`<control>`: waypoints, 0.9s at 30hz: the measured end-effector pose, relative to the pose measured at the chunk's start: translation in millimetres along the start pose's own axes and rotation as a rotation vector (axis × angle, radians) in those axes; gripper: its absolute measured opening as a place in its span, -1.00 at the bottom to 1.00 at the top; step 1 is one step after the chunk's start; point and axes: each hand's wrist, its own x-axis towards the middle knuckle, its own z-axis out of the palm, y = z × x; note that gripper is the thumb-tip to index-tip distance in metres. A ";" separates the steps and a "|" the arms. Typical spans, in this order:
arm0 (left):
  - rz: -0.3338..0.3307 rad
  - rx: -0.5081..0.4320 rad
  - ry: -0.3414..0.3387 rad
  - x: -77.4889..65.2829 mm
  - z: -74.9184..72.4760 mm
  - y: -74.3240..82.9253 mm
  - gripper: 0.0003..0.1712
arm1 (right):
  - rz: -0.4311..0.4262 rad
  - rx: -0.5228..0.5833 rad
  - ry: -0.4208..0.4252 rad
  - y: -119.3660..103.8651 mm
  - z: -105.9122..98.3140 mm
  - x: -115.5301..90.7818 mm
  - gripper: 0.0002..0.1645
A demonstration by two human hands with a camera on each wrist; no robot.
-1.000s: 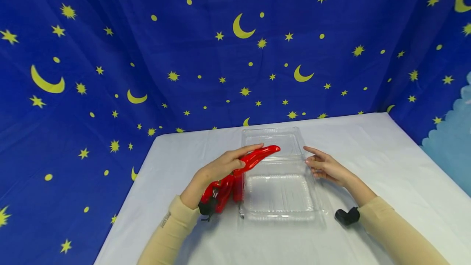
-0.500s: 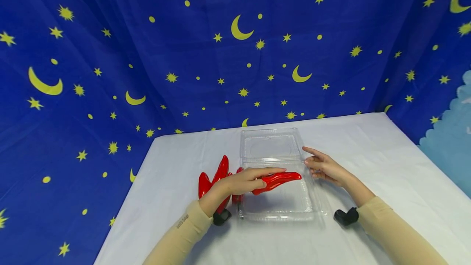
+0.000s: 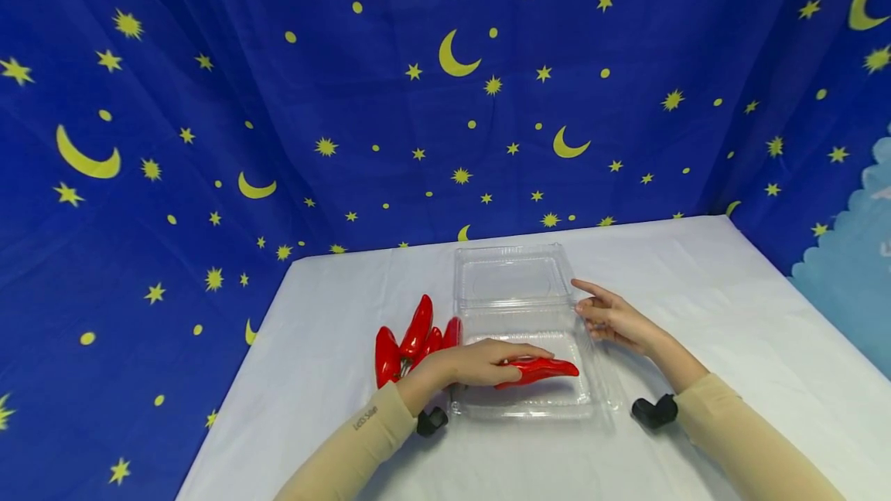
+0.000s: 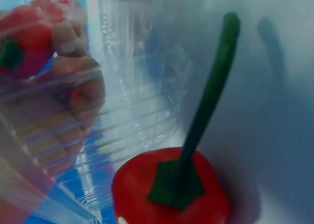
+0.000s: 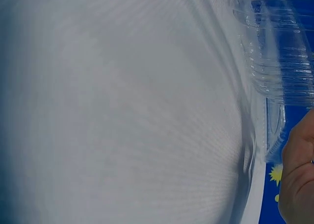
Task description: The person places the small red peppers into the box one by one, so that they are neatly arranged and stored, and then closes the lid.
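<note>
The left hand [image 3: 485,362] pinches a long red pepper [image 3: 546,369] between thumb and fingers, the fingers reaching over it from above. The pepper is glossy, with uneven sides, and tapers to a point turned toward the right hand [image 3: 618,321]; the left wrist view shows its green cap through clear plastic. It lies over the base [image 3: 532,410] of a clear plastic clamshell container; I cannot tell whether it touches the floor. The right hand is at the container's side near the hinge, index finger straight, the others loosely bent; whether it touches the plastic is unclear.

The lid [image 3: 513,278] lies open beyond the base. Left of the container, more red peppers [image 3: 387,358] lie clustered on a white tablecloth [image 3: 696,277], one with a long green stem [image 4: 211,87]. Behind hangs a blue curtain [image 3: 390,91] with yellow moons and stars.
</note>
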 end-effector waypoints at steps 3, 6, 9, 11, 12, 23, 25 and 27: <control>0.026 0.027 -0.021 2.6 1.4 -0.7 -0.39 | -0.001 0.004 0.005 -0.3 -0.1 -0.5 -0.14; 0.040 0.068 -0.056 4.3 2.7 -0.7 -0.41 | -0.001 0.010 0.002 -0.1 -0.1 -0.7 -0.14; 0.047 0.111 -0.091 5.3 4.3 -0.1 -0.42 | 0.004 0.017 0.003 0.4 0.6 -0.7 -0.15; 0.051 0.139 -0.102 5.8 5.5 0.4 -0.42 | 0.003 0.019 0.001 0.6 0.9 -0.7 -0.15; 0.050 0.146 -0.106 5.9 6.0 0.9 -0.42 | 0.003 0.019 0.001 0.7 0.9 -0.6 -0.15; 0.011 0.141 -0.113 4.8 7.7 3.2 -0.39 | 0.014 0.004 0.014 -0.2 1.4 -1.0 -0.15; 0.009 0.135 -0.114 4.8 7.7 3.5 -0.38 | 0.013 0.003 0.014 -0.3 1.5 -1.0 -0.15; 0.009 0.129 -0.115 4.7 7.8 3.5 -0.38 | 0.015 0.003 0.013 -0.4 1.7 -0.9 -0.14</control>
